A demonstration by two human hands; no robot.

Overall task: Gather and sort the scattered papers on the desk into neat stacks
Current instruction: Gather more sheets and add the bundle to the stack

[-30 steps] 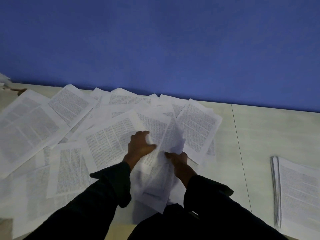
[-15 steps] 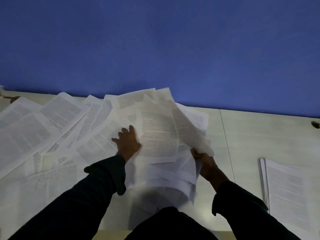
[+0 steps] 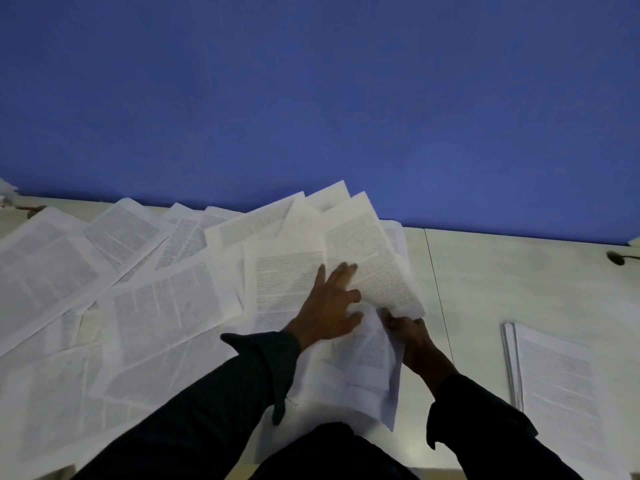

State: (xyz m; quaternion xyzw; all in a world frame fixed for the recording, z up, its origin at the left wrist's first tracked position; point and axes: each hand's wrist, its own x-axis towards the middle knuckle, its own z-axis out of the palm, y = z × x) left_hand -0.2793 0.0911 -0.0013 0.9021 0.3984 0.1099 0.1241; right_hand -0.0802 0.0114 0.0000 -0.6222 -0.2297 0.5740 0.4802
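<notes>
Fingers [image 3: 341,278] of the left hand [image 3: 329,308] are lying spread and flat on a printed sheet at the middle of the pile, while the right hand [image 3: 410,336] is pinching the crumpled lower edge of a gathered bunch of papers [image 3: 360,362], its fingers curling round the fold. Scattered papers [image 3: 138,289] are overlapping across the left and middle of a pale, off-white table [image 3: 485,278], some fanning upward against a flat blue wall [image 3: 311,98] that is filling the upper half of the view. A thin seam [image 3: 437,289] is running across the tabletop just right of the pile. Well apart to the right, a squared stack of sheets [image 3: 561,386] is lying by itself near the front edge. A small dark object [image 3: 616,258] is sitting at the far right of the table; what it is cannot be told. Dark sleeves [image 3: 207,410] are covering both forearms. Compared with half a second ago, the left hand is now lying further right, on the middle sheet and close to the right hand, and the raised sheets are lying flatter. Columns of small print are covering the pages, but the text is too blurred and small to read, and no brand or label is showing.
</notes>
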